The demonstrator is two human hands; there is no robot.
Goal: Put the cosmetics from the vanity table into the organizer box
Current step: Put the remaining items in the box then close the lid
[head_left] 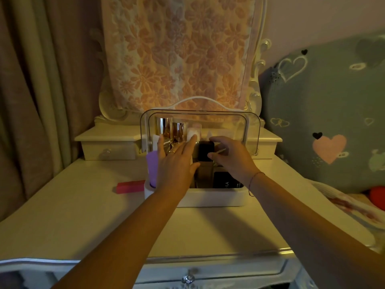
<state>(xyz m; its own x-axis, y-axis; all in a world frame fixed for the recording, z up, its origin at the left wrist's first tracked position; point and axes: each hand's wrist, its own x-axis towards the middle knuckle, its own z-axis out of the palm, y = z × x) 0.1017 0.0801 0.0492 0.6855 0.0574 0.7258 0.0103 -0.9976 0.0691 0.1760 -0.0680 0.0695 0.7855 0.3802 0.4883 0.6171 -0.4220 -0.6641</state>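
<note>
A white organizer box (208, 198) with a raised clear lid (252, 130) stands at the middle of the vanity table (83, 222). Inside it are two gold-capped bottles (166, 127), a purple tube (151, 166), a white bottle (193, 131) and dark compacts (226, 180). My left hand (175, 163) lies spread over the box's left side, fingers apart, touching the bottles. My right hand (231, 156) reaches into the box, thumb and fingers closed around the black cap of a dark bottle (205, 152). A pink bar (130, 187) lies on the table just left of the box.
The mirror behind is covered by a floral cloth (177, 53). Small drawer units (108, 147) flank the box at the back. A curtain (31, 90) hangs at left; a heart-print cushion (329, 113) and bedding are at right. A drawer knob (188, 278) is at the front edge.
</note>
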